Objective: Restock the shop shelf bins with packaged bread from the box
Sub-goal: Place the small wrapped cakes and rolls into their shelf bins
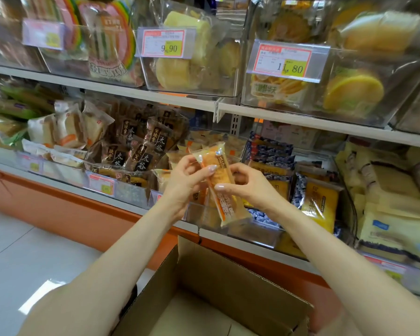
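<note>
1. Bread packet [228, 207]: clear wrapper with an orange stripe, yellow bread inside. It is held tilted in the air over the front edge of the lower shelf [131, 207], above a clear bin [252, 232]. The white lettering on the stripe is too blurred to read.
2. Left hand [182, 183]: thumb and fingers pinch the packet's upper left side.
3. Right hand [250, 185]: thumb and curled fingers pinch its right side, just below the left thumb.
4. Cardboard box [228, 275]: open, flaps up, below the forearms and in front of the shelf base.
5. Left of the packet are dark brown packs [143, 151] printed "太谷". To the right are blue-and-yellow packs [318, 200].
6. Upper shelf [277, 116] bins carry price tags: "9.90" [164, 43] and "11.80" [286, 61].
</note>
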A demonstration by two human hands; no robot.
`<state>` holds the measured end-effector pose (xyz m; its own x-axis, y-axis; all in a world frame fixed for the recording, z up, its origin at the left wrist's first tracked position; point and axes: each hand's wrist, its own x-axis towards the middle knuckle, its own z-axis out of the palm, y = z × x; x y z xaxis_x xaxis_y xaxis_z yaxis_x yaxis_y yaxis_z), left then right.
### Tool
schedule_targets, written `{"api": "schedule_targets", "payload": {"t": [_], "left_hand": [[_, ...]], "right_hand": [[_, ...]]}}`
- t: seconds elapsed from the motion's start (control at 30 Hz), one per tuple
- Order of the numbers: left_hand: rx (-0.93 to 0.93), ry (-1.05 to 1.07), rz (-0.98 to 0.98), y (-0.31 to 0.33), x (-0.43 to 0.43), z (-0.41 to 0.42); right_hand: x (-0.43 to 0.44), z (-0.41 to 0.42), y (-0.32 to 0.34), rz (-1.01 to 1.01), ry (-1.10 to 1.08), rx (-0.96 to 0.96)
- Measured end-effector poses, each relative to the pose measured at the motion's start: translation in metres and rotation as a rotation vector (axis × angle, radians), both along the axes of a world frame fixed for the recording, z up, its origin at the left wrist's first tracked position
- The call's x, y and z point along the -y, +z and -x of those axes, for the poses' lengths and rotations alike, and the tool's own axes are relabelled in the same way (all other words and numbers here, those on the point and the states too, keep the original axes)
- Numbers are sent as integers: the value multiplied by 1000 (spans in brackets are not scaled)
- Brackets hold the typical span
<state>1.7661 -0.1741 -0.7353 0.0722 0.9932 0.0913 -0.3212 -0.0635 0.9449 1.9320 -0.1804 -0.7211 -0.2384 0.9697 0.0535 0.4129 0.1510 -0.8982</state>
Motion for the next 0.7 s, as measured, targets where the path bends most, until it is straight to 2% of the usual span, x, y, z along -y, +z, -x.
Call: {"api": "schedule_targets", "payload": {"t": [0.07, 0.2, 0.3, 0.43, 0.57, 0.7], "left_hand": [[-90, -14, -69, -1, 0, 1], [-539, 67, -331, -2, -4, 15], [-763, 78, -454, -9, -4, 19], [-909, 103, -534, -21, -12, 19], [-1082, 158, -575, -33, -19, 21], [-1031, 235, -751, -27, -17, 16]], "right_hand": [[-1, 3, -2, -42, -23, 18], [-6, 9, -9, -151, -140, -34], [-8, 16, -12, -246, -171, 21], [-11, 18, -18, -314, -168, 180], [-16, 17, -23, -298, -199, 379], [-16, 17, -21, -280, -203, 385]]}}
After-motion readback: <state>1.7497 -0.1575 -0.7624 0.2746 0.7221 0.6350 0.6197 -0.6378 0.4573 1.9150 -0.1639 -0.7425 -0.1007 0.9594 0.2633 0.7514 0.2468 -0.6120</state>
